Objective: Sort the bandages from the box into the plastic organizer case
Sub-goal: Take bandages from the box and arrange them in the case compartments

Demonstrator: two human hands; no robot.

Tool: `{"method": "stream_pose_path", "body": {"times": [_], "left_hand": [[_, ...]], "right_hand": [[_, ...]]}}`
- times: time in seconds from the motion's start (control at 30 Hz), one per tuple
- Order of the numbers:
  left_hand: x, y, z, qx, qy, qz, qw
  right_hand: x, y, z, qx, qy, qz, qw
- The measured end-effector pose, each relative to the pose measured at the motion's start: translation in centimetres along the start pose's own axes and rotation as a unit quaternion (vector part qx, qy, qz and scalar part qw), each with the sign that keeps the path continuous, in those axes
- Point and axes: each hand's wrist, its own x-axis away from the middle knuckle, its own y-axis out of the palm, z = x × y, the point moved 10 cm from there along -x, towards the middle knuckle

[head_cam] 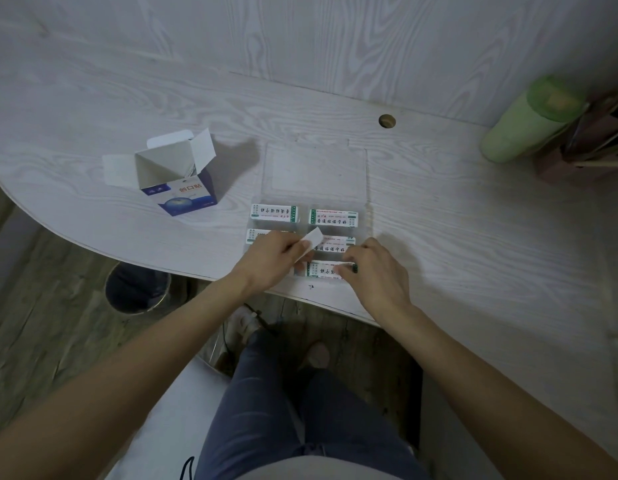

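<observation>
A pale wood-grain table (439,237) with a curved near edge stands against a matching panelled wall; a round cable hole (386,120) sits near its far edge. The clear plastic organizer case (314,174) lies at the near edge, lid open flat toward the wall. Its compartments hold wrapped bandages (274,213), white strips with green end bands and dark printed characters, lying crosswise in two columns. The left hand (274,259) pinches a single white bandage (309,241) between thumb and fingers, tilted above the case's middle row. The right hand (376,268), fingers curled, grips the bandage (323,270) in the nearest right compartment at its right end. The box (182,181), blue and white with top flaps open, stands upright left of the case. A green bottle (529,123) stands at the far right corner. A bin (137,289) stands on the floor below the near edge.
</observation>
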Motion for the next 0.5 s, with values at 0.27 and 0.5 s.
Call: {"method": "stream_pose_path", "body": {"times": [0.27, 0.5], "left_hand": [[-0.5, 0.2, 0.2, -0.031, 0.006, -0.001, 0.999], [-0.4, 0.2, 0.2, -0.022, 0.008, -0.01, 1.0]], "right_hand": [[-0.1, 0.0, -0.7, 0.032, -0.02, 0.005, 0.999], [-0.3, 0.2, -1.0, 0.058, -0.031, 0.014, 0.998]]}}
